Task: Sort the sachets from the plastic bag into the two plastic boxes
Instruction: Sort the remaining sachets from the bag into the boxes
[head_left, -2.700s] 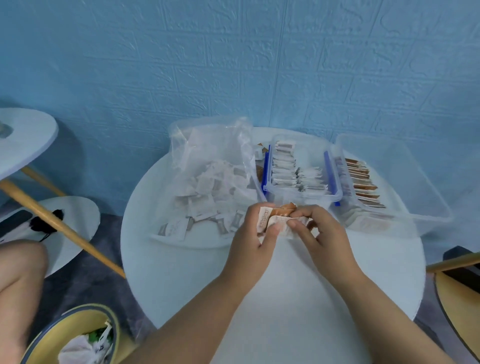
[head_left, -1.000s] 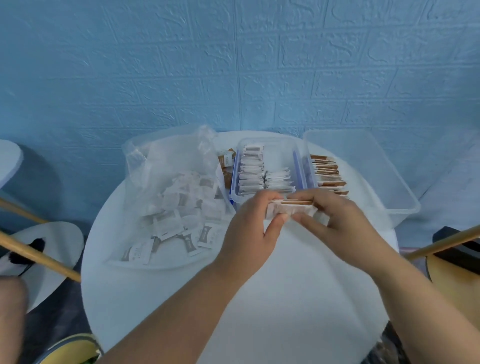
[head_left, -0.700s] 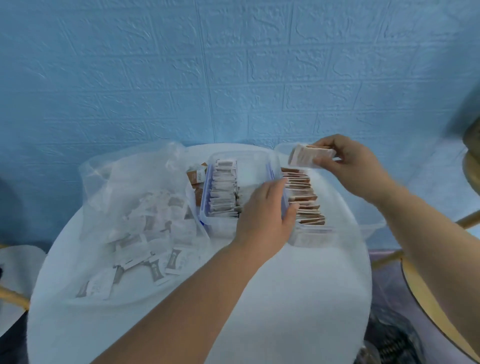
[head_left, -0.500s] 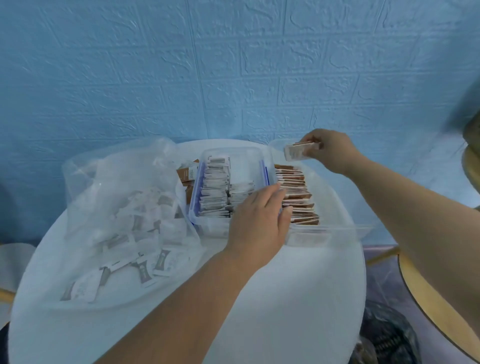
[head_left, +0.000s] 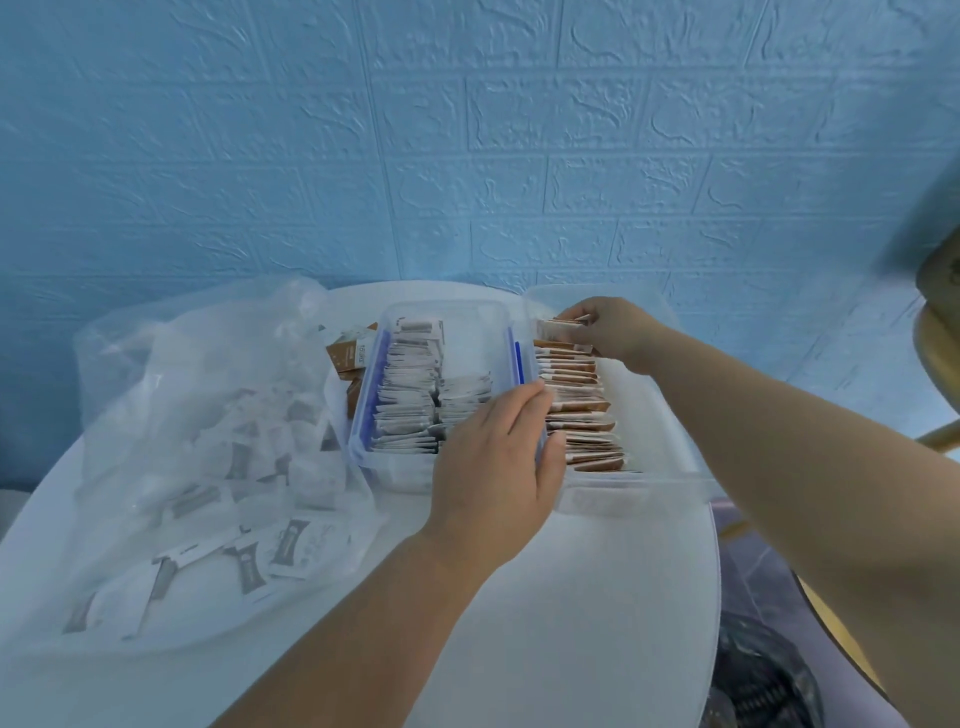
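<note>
Brown sachets (head_left: 560, 330) in right hand (head_left: 618, 332) grip; print unreadable.

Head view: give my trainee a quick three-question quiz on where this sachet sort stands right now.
1. True or false: the right hand pinches a sachet stack above the far end of the clear box.
2. What fills the blue-clipped box? A brown sachets; B grey-and-white sachets; C nothing.
3. Fill in: unsorted sachets lie in the ____.
Key: 1 true; 2 B; 3 plastic bag.
</note>
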